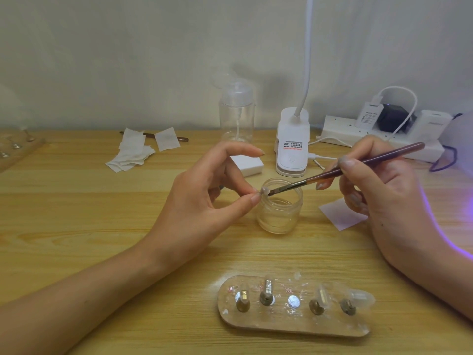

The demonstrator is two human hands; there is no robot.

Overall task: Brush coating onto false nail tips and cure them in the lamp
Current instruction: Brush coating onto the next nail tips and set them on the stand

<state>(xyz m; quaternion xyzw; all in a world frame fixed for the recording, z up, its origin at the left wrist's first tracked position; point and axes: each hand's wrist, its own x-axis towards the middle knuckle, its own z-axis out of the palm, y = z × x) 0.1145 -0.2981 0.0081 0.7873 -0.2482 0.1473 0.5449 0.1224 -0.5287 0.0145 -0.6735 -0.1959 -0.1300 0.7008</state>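
My left hand pinches a small clear nail tip between thumb and a finger, just over the rim of an open glass jar. My right hand grips a dark red brush, and its bristles touch the nail tip. Near the table's front edge lies a wooden holder with several metal pegs; some carry clear nail tips, and one middle spot shows only a bare metal disc. At the far right edge the curing lamp casts violet light.
Behind the jar stand a white clip desk lamp, a clear pump bottle and a small white block. White wipes and a second brush lie at back left. A power strip sits back right, another peg holder far left.
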